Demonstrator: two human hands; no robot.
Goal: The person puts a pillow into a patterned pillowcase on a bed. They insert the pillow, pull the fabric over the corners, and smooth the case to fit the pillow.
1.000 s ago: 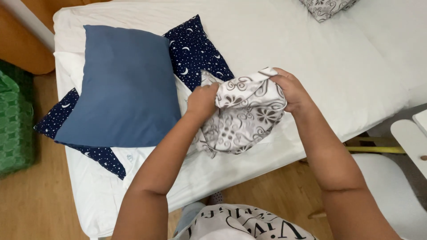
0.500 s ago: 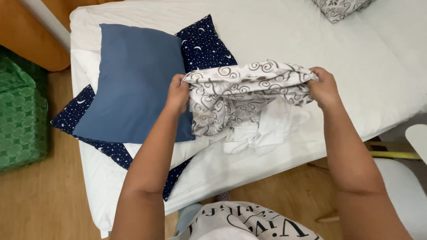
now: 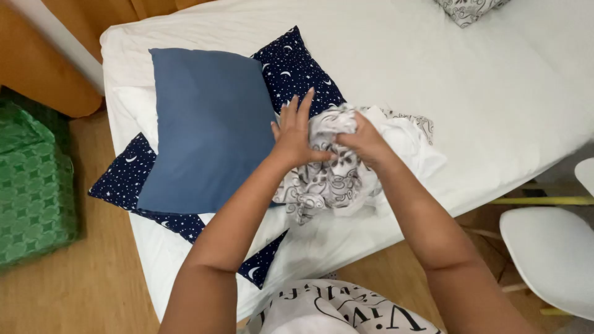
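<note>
A white pillowcase with a black swirl pattern (image 3: 331,182) lies bunched on the white bed (image 3: 470,80) in front of me. My right hand (image 3: 365,139) is closed on a gathered part of its fabric. Beside it, my left hand (image 3: 296,133) rests on the same cloth with its fingers spread and pointing up the bed. A blue pillow (image 3: 207,124) lies just left of my hands, on top of a dark navy cloth with moons and stars (image 3: 297,68).
A green woven box (image 3: 34,185) stands on the wooden floor at the left. A white chair (image 3: 554,253) is at the lower right. Another patterned pillow (image 3: 467,9) sits at the bed's top edge. An orange curtain (image 3: 43,68) hangs at the upper left.
The pillowcase was held stretched wide between both hands half a second ago. Now the hands have come together and the cloth is bunched on the bed.
</note>
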